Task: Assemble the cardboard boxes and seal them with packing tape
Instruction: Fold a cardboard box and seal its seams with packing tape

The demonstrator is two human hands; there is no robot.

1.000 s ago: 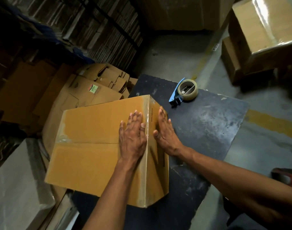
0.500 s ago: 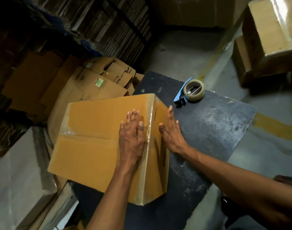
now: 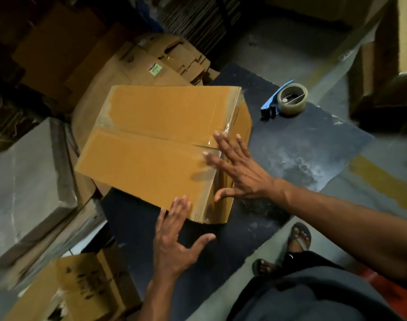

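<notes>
Cardboard box (image 3: 151, 147) under spread right hand (image 3: 239, 172), splayed left hand (image 3: 174, 239) at its corner

Single head-worn wide-angle view: looks steeply down and forward from close above the dark worktop (image 3: 302, 144), box (image 3: 156, 144) central, both hands, feet and floor in frame.

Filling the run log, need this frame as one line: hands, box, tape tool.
left hand: open, fingertips at box near edge | right hand: open, flat on taped end | box: top seam taped, on dark board | tape dispenser: idle on board
</notes>
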